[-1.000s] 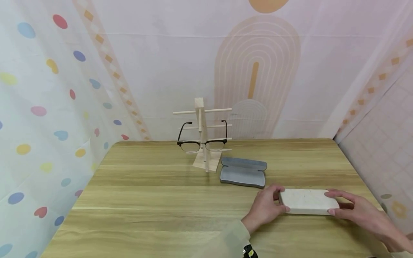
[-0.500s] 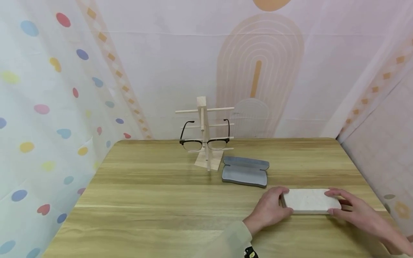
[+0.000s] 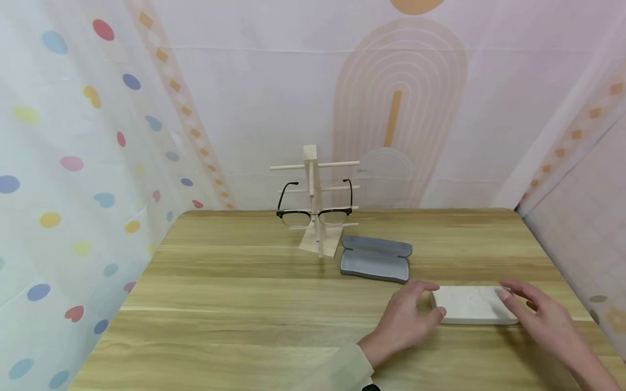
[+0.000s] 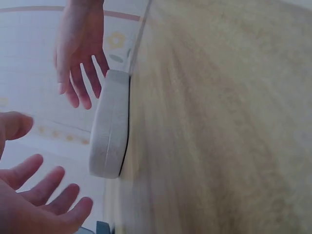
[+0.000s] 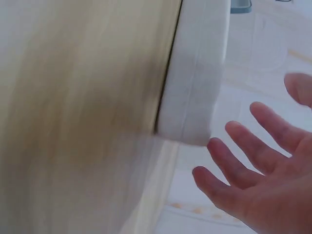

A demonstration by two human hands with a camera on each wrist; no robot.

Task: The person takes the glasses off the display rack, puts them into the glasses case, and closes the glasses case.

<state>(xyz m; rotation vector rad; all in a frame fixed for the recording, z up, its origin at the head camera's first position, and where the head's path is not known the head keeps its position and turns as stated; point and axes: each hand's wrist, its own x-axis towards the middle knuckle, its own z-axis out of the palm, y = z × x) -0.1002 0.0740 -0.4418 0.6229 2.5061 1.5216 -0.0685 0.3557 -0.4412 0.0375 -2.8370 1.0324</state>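
Note:
A white oblong glasses case (image 3: 471, 305), closed with a thin seam along its side, lies flat on the wooden table. My left hand (image 3: 403, 320) is beside its left end, fingers and thumb spread; the left wrist view shows the loosely bent fingers (image 4: 63, 197) apart from the case (image 4: 111, 129). At the other end is my right hand (image 3: 545, 323), its thumb over the top corner in the head view. Seen from the right wrist, the right hand (image 5: 263, 180) has its fingers spread, one fingertip right at the case's end. Neither hand holds anything.
An open grey glasses case (image 3: 375, 264) lies behind and left of the white one. Farther back stands a wooden eyewear rack (image 3: 313, 179) with black-rimmed glasses (image 3: 315, 216) on its pegs. Patterned curtains (image 3: 259, 98) hang behind and beside the table (image 3: 220, 304).
Both hands have let go of the white case and their fingers have spread from its ends. The case stays on the table; the head view has shifted slightly.

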